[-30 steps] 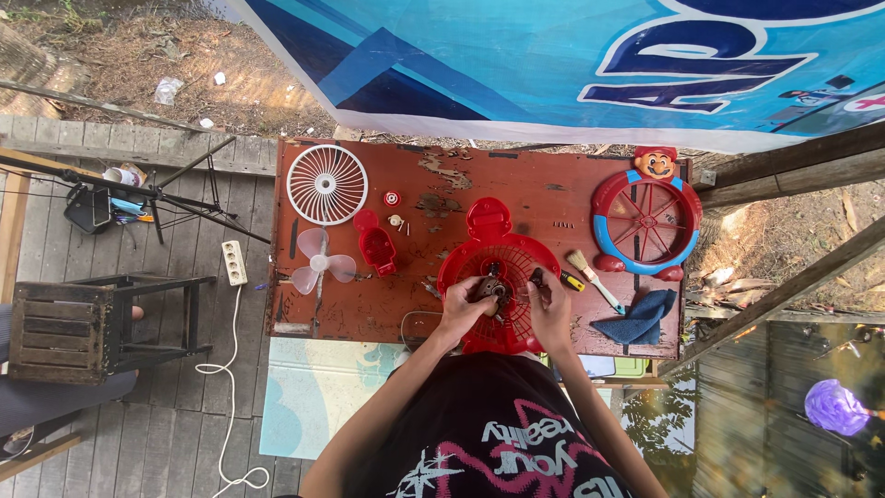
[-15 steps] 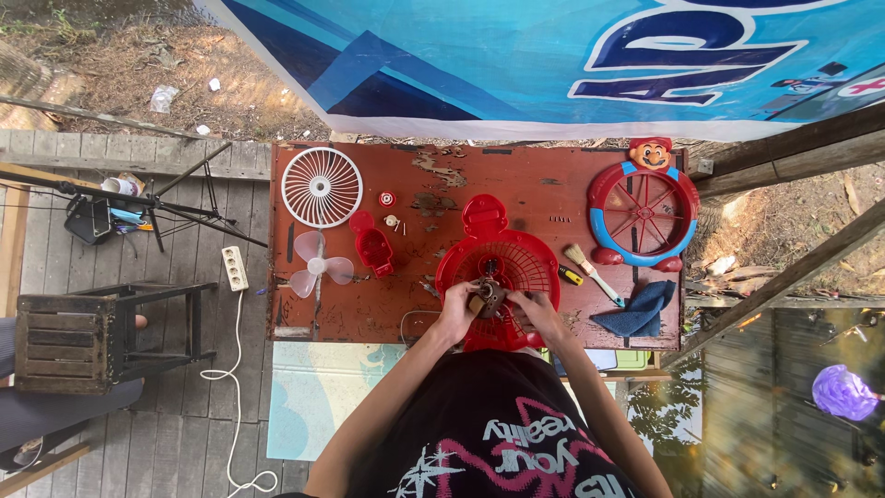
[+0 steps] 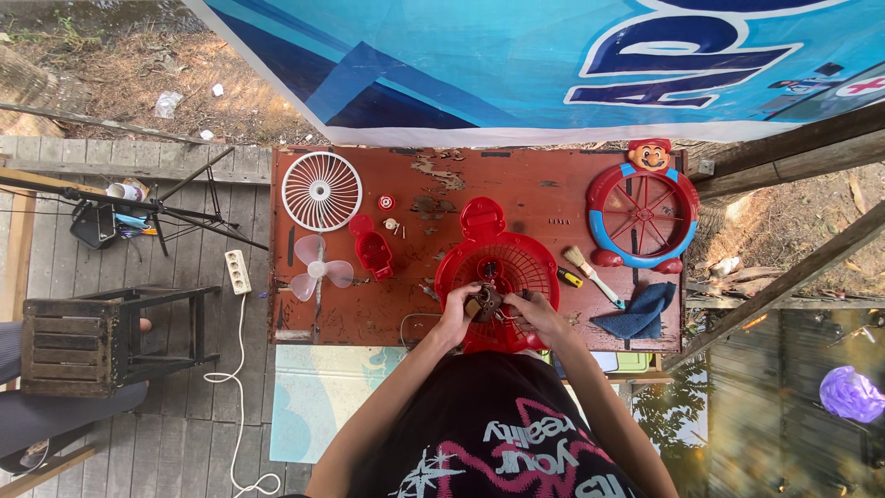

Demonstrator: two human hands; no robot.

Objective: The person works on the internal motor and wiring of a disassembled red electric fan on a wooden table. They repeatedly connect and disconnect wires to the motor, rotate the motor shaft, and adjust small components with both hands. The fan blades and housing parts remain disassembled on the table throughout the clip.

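A round red fan grille with a handle (image 3: 502, 263) lies on the worn red table (image 3: 415, 314), near its front edge. Over the grille's lower part, my left hand (image 3: 458, 309) and my right hand (image 3: 533, 312) both grip a small dark motor-like part (image 3: 487, 302) between them. Left of the grille lie a small red fan housing (image 3: 373, 249), a pale fan blade (image 3: 318, 269) and a white round grille (image 3: 322, 191).
A paintbrush (image 3: 590, 272), a small screwdriver (image 3: 569, 277) and a blue cloth (image 3: 636, 314) lie right of my hands. A red-and-blue round frame with a cartoon head (image 3: 643, 214) sits at the far right. A power strip (image 3: 238, 271), stool (image 3: 101, 341) and tripod (image 3: 157, 207) stand left.
My hands have drawn closer together over the red grille and now both hold the dark part; the view has shifted slightly.
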